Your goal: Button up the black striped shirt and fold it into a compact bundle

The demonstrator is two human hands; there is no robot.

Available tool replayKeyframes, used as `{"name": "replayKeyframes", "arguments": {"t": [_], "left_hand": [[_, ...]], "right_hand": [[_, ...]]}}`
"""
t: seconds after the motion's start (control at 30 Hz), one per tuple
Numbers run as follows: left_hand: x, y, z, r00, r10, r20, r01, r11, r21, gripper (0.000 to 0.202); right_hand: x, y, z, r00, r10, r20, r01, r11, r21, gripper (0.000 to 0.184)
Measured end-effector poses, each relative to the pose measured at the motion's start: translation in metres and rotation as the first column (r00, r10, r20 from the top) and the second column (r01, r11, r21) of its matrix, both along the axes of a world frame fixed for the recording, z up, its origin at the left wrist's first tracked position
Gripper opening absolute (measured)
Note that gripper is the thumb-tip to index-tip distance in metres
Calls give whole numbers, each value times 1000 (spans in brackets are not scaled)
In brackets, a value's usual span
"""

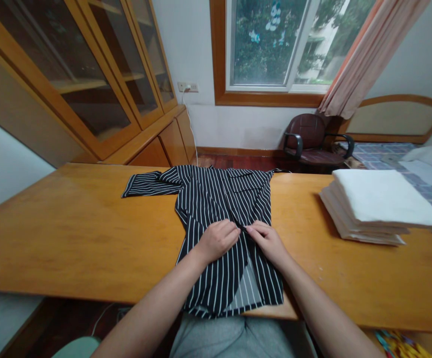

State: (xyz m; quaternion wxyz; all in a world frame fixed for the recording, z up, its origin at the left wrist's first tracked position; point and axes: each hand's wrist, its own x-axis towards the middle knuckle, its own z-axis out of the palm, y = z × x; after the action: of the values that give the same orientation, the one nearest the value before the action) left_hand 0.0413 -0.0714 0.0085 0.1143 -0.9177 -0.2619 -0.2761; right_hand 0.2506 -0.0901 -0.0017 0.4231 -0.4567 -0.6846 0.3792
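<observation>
A black shirt with white stripes [216,199] lies spread on the wooden table, its hem at the near edge. One sleeve stretches out to the left; the other does not show clearly. Below the middle, the front edges part and the paler inside shows. My left hand [220,239] is closed on the front edge of the shirt, knuckles up. Close beside it, my right hand [268,242] pinches the dark edge on the other side, thumb and finger together. Whether a button sits between the fingertips is too small to tell.
The wooden table [89,238] runs across the view. On its right stands a stack of folded white cloth or sheets [380,204]. Beyond the table are a dark office chair [309,139], a bed [383,154] and a glass-fronted cabinet [89,74].
</observation>
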Motion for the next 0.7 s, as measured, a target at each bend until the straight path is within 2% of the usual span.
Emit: {"name": "replayKeyframes", "arguments": {"t": [0.2,0.43,0.7], "left_hand": [[-1,0,0,1000,6,16,-6,999,-45,14],[-1,0,-2,999,15,37,-12,997,-78,12],[-2,2,-5,995,53,85,-41,990,-137,20]], "right_hand": [[-1,0,0,999,-18,-30,18,1000,-8,41],[-1,1,-3,1000,13,6,-13,1000,13,31],[0,3,-5,999,15,42,-17,999,48,27]]}}
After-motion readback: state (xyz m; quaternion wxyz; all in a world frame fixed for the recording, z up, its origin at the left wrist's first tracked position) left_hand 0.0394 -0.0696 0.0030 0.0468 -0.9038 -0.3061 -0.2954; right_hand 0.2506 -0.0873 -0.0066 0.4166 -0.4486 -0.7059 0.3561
